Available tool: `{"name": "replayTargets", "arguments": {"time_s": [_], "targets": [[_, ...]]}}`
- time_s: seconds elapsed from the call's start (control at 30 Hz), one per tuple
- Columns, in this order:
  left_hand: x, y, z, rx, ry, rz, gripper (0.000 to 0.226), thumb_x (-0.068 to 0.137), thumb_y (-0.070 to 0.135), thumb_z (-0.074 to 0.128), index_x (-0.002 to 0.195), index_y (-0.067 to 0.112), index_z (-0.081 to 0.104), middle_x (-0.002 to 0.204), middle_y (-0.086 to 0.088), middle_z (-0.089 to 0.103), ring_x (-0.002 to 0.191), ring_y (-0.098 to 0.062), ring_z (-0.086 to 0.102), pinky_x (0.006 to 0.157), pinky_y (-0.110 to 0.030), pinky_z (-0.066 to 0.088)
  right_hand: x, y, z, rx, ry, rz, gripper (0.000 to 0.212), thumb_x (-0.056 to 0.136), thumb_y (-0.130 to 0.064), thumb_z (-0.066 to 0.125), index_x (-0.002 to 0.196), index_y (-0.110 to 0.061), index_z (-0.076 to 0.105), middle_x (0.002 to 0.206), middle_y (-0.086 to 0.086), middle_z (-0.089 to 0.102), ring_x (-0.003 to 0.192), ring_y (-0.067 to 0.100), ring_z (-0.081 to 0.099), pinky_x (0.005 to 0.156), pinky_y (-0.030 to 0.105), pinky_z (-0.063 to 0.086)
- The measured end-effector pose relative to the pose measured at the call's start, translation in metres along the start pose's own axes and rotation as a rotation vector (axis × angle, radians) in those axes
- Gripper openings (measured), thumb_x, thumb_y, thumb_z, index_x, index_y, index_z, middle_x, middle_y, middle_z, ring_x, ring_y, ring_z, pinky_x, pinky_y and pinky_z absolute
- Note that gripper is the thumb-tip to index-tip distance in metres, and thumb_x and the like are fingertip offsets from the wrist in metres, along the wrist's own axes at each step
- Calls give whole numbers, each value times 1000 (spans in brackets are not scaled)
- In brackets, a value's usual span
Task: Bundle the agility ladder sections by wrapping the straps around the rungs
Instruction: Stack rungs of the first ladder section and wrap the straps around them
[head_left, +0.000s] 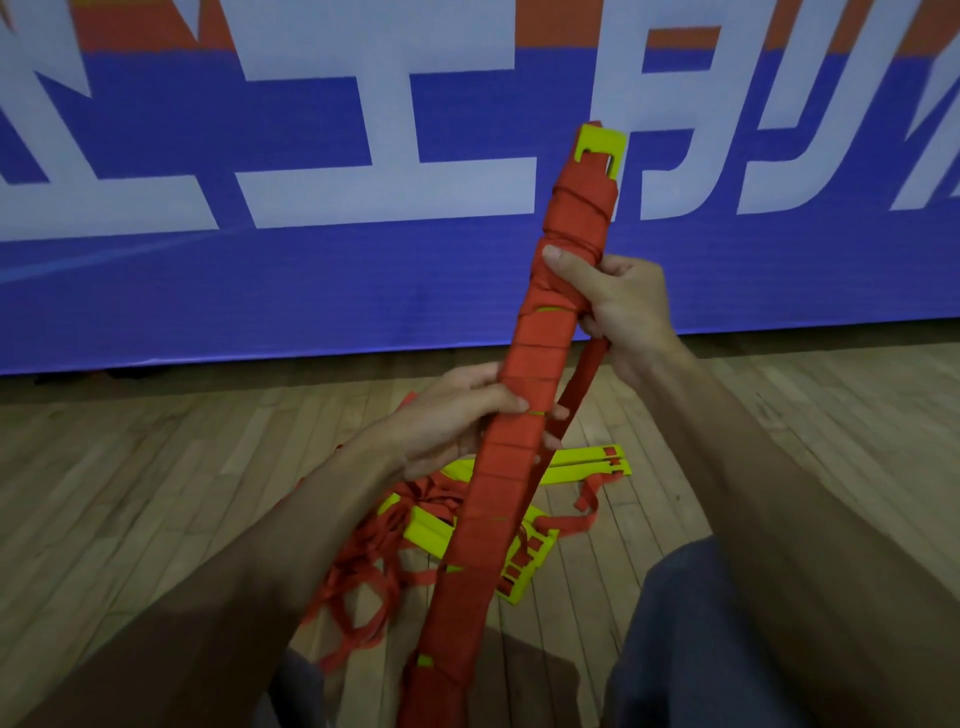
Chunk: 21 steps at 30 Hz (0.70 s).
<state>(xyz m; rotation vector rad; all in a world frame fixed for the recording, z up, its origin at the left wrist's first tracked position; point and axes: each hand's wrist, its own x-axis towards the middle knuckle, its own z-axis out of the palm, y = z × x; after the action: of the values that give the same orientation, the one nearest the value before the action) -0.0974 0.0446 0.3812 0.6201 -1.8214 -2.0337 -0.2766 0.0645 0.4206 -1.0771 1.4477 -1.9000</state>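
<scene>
Step in hand: winding strap onto the first section. The bundle is a stack of yellow rungs wrapped in red strap over nearly its full length. It is held tilted in front of the person, lower end down between the knees, upper end leaning away to the right. The bare yellow rung end shows at the top.

Left hand: closed round the middle of the bundle, thumb across the front, fingertips showing on the far side.
Right hand: higher up, thumb pressed on the wraps, fingers curled behind. The loose strap runs down from under this hand, beside the bundle; whether the fingers pinch it I cannot tell.

Judgement: wrapping is well along, upper turns uneven and overlapping. Next move calls for keeping the loose strap taut, passing it round the remaining upper part, and securing the tail so the turns do not slacken. The left hand has to hold the stack from twisting.

Not yet bundled: more yellow rungs and a strap tangle lie on the floor just behind the bundle.

Surface and room: pale wooden plank floor, dim light. A blue banner with large white characters and an orange band stands along the floor's far edge. Dark trouser leg at lower right.
</scene>
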Motion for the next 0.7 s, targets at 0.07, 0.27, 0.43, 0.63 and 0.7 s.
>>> {"name": "replayTargets", "arguments": {"time_s": [0.07, 0.27, 0.43, 0.63, 0.7], "targets": [[3, -4, 2, 115, 106, -37, 24, 92, 7, 58, 116, 12, 59, 109, -16, 70, 94, -31, 70, 84, -42, 57, 2, 5, 1, -19, 25, -6, 27, 78, -19, 80, 60, -10, 63, 39, -10, 44, 33, 4, 32, 36, 17, 27], [19, -27, 8, 720, 504, 22, 65, 68, 33, 86, 116, 16, 46, 97, 2, 61, 86, -17, 62, 74, -33, 52, 8, 22, 6, -172, 86, -63, 27, 65, -37, 87, 71, -14, 75, 70, 9, 73, 65, 21, 70, 66, 43, 60], [20, -26, 4, 801, 578, 158, 57, 70, 36, 83, 112, 17, 49, 102, -1, 55, 84, -15, 57, 73, -31, 48, 5, 15, 5, -247, 113, -105, 43, 70, -49, 82, 68, -8, 71, 56, 6, 60, 52, 13, 52, 55, 36, 49], [10, -8, -8, 453, 563, 194, 40, 62, 21, 91, 93, 28, 67, 86, 1, 70, 74, -14, 66, 80, -43, 59, 0, -3, -4, -16, -24, 106, 59, 99, -58, 36, 76, -12, 65, 56, 9, 53, 41, 14, 42, 44, 23, 36], [6, -2, -14, 338, 584, 186, 51, 52, 24, 94, 97, 23, 68, 91, -14, 71, 75, -22, 69, 79, -51, 58, 0, -6, -7, 104, -88, 187, 63, 99, -60, 30, 88, -11, 69, 71, 15, 67, 42, 15, 41, 44, 24, 36]]}}
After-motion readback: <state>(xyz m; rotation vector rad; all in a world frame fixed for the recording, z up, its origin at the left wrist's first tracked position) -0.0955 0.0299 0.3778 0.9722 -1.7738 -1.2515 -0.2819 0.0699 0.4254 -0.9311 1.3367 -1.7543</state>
